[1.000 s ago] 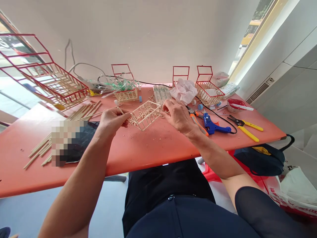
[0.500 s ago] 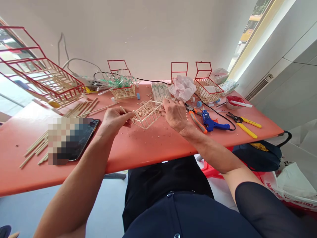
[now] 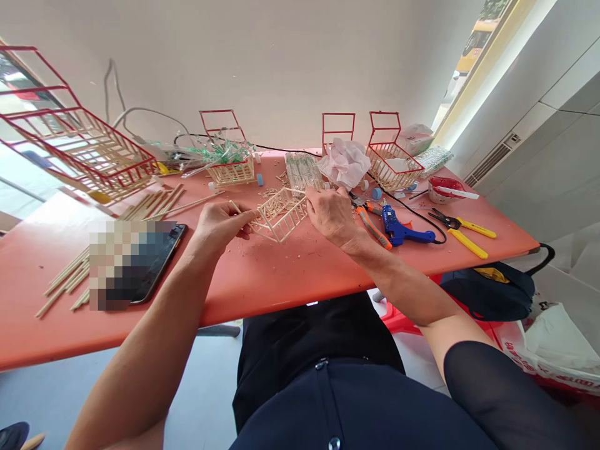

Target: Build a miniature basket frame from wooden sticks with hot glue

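A small openwork frame of pale wooden sticks (image 3: 282, 226) is held just above the table between my hands. My left hand (image 3: 219, 224) is closed in a pinch at its left end, where a stick end pokes up beyond the thumb. The right hand (image 3: 330, 212) has its fingers closed around the frame's right end; its fingertips are partly hidden. Behind the frame lies a scatter of short cut stick pieces (image 3: 276, 201). Close to my right hand rest orange-handled pliers (image 3: 374, 228) and a blue glue gun (image 3: 398, 228).
Long wooden sticks (image 3: 65, 275) and a phone (image 3: 157, 269) lie at left on the orange table (image 3: 262, 284). Red-trimmed stick baskets (image 3: 229, 174) stand behind, near crumpled pink paper (image 3: 344, 164). Yellow-handled wire strippers (image 3: 469, 240) and a bowl with red contents (image 3: 443, 190) are at right.
The stick frame has turned and shifted very slightly to the right. Both hands keep their hold on it. The whole view has moved a little.
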A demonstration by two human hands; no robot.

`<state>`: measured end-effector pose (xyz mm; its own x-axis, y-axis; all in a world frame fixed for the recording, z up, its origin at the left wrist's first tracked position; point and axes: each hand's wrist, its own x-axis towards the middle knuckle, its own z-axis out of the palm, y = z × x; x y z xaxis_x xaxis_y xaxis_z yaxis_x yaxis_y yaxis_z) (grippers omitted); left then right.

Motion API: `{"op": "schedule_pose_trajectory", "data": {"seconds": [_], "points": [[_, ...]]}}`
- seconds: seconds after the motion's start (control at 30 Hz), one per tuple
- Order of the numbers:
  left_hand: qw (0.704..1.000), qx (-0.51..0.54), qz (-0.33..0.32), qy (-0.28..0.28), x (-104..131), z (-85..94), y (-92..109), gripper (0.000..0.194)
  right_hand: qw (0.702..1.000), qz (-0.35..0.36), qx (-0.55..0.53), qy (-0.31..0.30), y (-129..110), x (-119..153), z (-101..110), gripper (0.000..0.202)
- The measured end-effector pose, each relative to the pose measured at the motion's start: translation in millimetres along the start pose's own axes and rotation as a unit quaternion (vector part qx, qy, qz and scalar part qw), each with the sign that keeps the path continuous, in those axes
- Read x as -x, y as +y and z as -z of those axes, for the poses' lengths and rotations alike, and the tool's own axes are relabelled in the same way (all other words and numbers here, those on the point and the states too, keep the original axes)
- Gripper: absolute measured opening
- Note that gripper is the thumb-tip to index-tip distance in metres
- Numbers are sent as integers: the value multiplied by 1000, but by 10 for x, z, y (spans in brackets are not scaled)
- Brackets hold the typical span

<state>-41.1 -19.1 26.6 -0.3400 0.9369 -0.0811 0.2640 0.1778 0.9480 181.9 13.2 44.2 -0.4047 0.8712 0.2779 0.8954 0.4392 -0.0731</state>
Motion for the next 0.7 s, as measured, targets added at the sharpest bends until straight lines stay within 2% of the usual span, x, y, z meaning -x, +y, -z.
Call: {"op": "schedule_pose_trajectory", "data": {"seconds": [0.1, 0.27, 0.37, 0.53, 0.7], "points": [[1000, 1, 0, 4, -5, 15, 1, 14, 1000, -12, -12, 4, 57, -20, 32, 32], [1000, 12, -6, 23, -13, 63, 22, 14, 995, -66, -32, 63, 254, -82, 60, 31], [999, 18, -7, 27, -9, 70, 35, 14, 994, -62, -52, 79, 301, -79, 47, 28], [999, 24, 5, 27, 13, 29, 49, 14, 996, 2, -70, 52, 146, -21, 23, 17], [1000, 26, 6, 16, 47, -21, 67, 13, 999, -6, -39, 26, 31, -23, 12, 25]]}}
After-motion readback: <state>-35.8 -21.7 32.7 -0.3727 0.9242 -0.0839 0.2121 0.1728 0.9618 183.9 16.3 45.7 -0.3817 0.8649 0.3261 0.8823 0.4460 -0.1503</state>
